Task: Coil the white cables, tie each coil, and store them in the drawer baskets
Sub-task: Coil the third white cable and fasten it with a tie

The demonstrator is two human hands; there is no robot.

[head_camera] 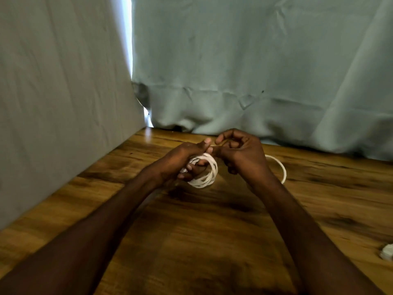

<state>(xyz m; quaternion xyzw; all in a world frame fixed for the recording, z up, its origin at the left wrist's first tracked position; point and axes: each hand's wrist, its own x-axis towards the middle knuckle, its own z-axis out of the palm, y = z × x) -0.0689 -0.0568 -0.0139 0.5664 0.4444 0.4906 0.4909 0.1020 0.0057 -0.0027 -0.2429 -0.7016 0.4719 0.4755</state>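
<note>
A: In the head view, what do your hands hold?

B: Your left hand (180,158) grips the white cable coil (205,172), fingers curled through its loops, above the wooden table (202,231). Your right hand (242,150) pinches something thin beside the left thumb; you cannot tell what.

A: And elsewhere?

B: A loose cable loop (281,169) lies right of that hand. Grey-green cloth (234,60) hangs at the far edge.

open wooden table (191,241) nearside; cloth drapes (234,71) wall off back and left; white object (387,251) at right edge.
</note>
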